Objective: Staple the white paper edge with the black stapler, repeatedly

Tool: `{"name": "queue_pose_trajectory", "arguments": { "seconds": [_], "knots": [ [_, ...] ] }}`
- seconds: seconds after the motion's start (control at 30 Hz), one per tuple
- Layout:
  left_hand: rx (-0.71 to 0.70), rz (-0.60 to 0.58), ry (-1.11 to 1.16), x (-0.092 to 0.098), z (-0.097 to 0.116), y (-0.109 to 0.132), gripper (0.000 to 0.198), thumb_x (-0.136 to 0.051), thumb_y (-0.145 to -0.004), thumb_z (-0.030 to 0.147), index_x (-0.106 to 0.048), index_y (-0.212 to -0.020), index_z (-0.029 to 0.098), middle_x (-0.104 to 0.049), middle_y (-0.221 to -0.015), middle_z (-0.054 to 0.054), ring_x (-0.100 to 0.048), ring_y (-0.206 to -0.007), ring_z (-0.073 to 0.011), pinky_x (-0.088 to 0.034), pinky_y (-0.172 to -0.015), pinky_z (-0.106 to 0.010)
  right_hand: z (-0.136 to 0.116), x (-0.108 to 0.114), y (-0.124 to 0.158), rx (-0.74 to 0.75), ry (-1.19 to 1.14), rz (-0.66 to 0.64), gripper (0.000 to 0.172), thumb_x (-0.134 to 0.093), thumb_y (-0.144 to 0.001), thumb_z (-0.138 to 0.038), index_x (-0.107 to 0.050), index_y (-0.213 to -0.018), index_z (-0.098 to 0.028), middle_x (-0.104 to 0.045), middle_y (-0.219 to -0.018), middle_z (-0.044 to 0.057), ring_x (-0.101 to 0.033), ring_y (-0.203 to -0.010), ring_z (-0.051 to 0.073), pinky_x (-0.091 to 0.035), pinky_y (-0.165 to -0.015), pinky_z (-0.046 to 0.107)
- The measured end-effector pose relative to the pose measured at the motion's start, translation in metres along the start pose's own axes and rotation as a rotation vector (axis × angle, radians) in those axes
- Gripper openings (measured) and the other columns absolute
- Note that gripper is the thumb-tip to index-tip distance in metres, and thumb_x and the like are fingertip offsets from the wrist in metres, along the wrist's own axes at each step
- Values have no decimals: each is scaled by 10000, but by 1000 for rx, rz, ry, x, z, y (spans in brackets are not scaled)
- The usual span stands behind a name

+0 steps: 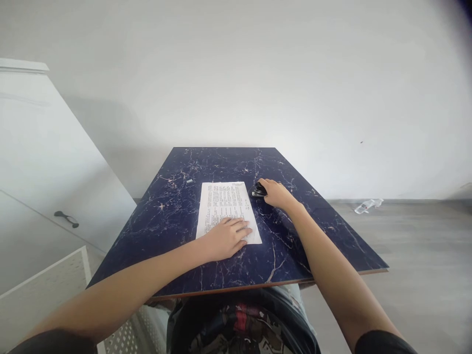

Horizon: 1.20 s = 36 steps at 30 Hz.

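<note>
Just past the right edge of the printed sheet (218, 199), the R hand (277, 193) is clamped on a black tool (257, 191), prob. a stapler, tho it's small & half hidden by the fingers, so can't be sure. Sheet lies flat on the dark blue marbled table (167, 226). On the sheet's near part the L hand (224, 239) rests palm down, fingers a bit apart, pressing the paper rather than gripping it. Small pale piece (189, 181) sits left of the sheet's far end, well apart from both hands.

Step in hand, by my read: L steadies the page, R has the tool ready beside it, tool not on the paper yet. Next move calls for L palm weight enough that the sheet won't skid, plus a firm R grip w/ the tool level & its front end clear of fingertips.
</note>
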<state>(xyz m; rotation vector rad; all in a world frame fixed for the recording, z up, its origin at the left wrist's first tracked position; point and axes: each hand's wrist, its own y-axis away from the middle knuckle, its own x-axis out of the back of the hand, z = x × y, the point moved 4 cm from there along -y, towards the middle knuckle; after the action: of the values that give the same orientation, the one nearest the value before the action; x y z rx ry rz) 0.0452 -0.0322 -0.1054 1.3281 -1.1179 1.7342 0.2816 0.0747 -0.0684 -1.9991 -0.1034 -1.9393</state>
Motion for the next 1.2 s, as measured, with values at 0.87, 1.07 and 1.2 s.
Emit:
{"name": "queue_pose_trajectory", "arguments": {
  "seconds": [0.87, 1.07, 1.2],
  "knots": [
    [13, 85, 101, 6, -8, -2, 400, -443, -1022, 211, -579, -1396, 169, -615, -1423, -143, -573, -1342, -283, -499, -1124, -478, -8, 8, -1, -202, -424, 339, 281, -680, -857, -228, -678, -1138, -211, -763, -1089, 78, -700, -977, 260, -513, -829, 349],
    [22, 80, 106, 5, -8, -4, 356, -440, -1032, 231, -650, -1309, 156, -629, -1424, -150, -558, -1378, -296, -479, -1154, -496, -59, 0, -8, -69, -628, 323, 303, -728, -848, -240, -685, -1148, -235, -770, -1050, 44, -715, -963, 238, -533, -868, 360],
    [44, 58, 71, 0, -9, -3, 419, -455, -1031, 261, -598, -1406, 139, -556, -1506, -166, -486, -1442, -315, -444, -1181, -517, -65, -9, -8, -24, -619, 260, 281, -743, -843, -229, -700, -1121, -234, -772, -1045, 48, -715, -968, 241, -528, -890, 366]
  ]
}}
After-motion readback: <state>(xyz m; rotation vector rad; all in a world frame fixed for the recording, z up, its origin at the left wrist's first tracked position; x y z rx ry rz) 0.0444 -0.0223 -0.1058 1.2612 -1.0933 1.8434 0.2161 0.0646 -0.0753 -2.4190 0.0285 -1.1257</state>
